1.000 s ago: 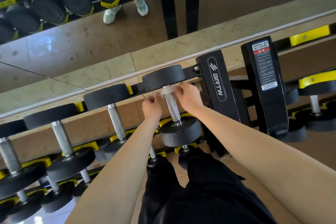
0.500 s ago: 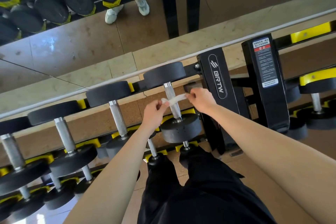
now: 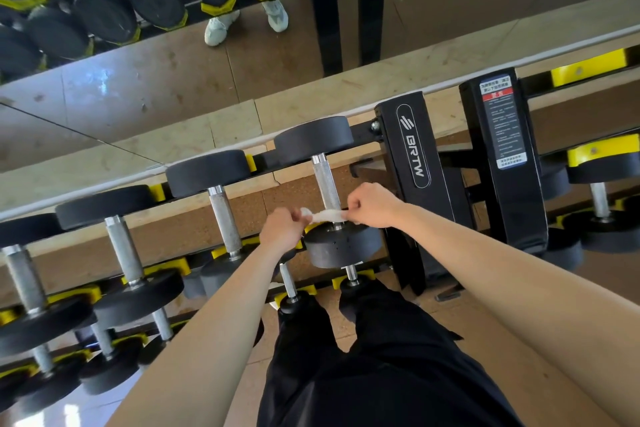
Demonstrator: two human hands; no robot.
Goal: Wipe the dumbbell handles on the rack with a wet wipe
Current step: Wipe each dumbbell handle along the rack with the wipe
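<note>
A white wet wipe (image 3: 325, 215) is stretched flat across the near end of a silver dumbbell handle (image 3: 323, 184), just above that dumbbell's near black head (image 3: 343, 244). My left hand (image 3: 282, 231) pinches the wipe's left end. My right hand (image 3: 372, 205) pinches its right end. This dumbbell is the rightmost one on the top row of the black rack, beside the rack's upright post (image 3: 414, 152).
More dumbbells with silver handles (image 3: 225, 215) (image 3: 123, 248) line the top row to the left, with lower rows below. A second post with a warning label (image 3: 502, 125) stands right. A mirror behind reflects dumbbells and shoes. My black trousers fill the bottom.
The wipe has slid from the far end of the handle down to its near end, and my hands have pulled apart, stretching it flat.
</note>
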